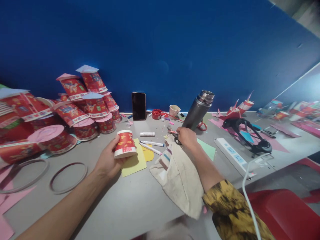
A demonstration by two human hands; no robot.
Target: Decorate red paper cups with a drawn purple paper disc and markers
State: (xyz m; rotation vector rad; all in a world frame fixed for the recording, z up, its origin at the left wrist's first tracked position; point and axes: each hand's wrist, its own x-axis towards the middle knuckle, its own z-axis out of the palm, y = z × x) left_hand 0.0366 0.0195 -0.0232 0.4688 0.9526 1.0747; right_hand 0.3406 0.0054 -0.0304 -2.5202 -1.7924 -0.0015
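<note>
In my left hand is a red paper cup with yellow figures and white bands, its fingers wrapped round the side and partly hidden behind it. Below the cup lies a sheet of yellow paper. My right hand is closed on a pair of scissors, mostly covered by the fingers, at the top of a beige cloth bag. Just behind that hand a dark grey thermos stands without a lid. Several markers lie between the hands.
Red paper-cup lanterns are piled at left, near two grey rings. A phone leans on the blue wall. To the right are a power strip with a white cable, a black headset and a red chair.
</note>
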